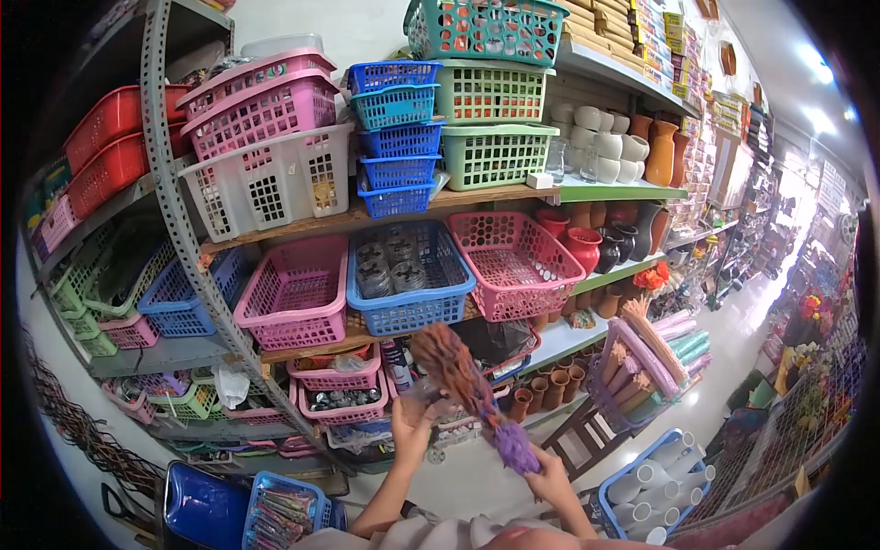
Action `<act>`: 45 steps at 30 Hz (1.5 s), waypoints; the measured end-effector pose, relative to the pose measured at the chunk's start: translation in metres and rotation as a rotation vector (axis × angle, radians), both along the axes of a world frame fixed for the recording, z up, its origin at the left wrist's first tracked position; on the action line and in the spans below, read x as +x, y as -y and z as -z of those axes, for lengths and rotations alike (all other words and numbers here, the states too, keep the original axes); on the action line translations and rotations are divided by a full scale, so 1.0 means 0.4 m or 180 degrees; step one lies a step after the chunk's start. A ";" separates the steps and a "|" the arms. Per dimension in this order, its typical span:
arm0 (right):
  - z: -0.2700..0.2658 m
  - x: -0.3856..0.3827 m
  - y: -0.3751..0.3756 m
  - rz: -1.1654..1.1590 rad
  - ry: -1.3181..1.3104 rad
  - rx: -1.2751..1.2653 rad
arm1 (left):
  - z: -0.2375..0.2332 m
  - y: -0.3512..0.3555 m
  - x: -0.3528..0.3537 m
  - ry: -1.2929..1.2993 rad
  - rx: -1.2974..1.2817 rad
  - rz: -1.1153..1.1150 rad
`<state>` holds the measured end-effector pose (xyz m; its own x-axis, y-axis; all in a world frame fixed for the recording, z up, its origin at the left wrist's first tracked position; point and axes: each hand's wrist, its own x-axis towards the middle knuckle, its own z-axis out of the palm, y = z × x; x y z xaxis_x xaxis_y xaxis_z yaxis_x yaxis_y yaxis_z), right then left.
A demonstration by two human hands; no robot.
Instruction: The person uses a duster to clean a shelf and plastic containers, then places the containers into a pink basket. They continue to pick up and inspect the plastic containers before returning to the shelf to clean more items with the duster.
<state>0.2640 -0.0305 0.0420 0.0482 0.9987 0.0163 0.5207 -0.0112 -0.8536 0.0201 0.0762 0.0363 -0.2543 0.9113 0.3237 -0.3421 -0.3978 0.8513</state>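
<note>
The right hand [550, 478] is curled round the purple lower end of a long, shaggy bundle [472, 390], which slants up and leftward to a rusty-brown tip, raised in front of the shelves at the middle of the scene. The left hand [412, 431] has its fingers bent about a clear piece [420, 399], perhaps plastic film; blur hides its outline, and I cannot tell whether that hand also touches the bundle.

The only sure hold on the bundle is at one end, so a loosened right grip would probably let the far tip swing or droop. Its ragged strands could snag in the lattice of the blue basket [412, 312] or the pink basket [527, 301] beside it — both reach out at the shelf's front edge, and a tug might shift them. The clear piece might catch on the rough fibres and tear if pulled across them.

The easiest room is low and near, over the pale floor [449, 466] between the body and the shelves. To the right, movement is hemmed in by a dark wooden frame [587, 445], the purple basket [607, 403] of upright rolls and, nearer, white vases [653, 495] that a swinging elbow could knock. Farther right — beyond these — the aisle [756, 316] runs away between stocked displays.
</note>
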 end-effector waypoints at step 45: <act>-0.320 0.096 -0.621 0.1261 0.1462 0.1792 | -0.115 -0.285 -0.055 0.0878 -0.0909 0.1705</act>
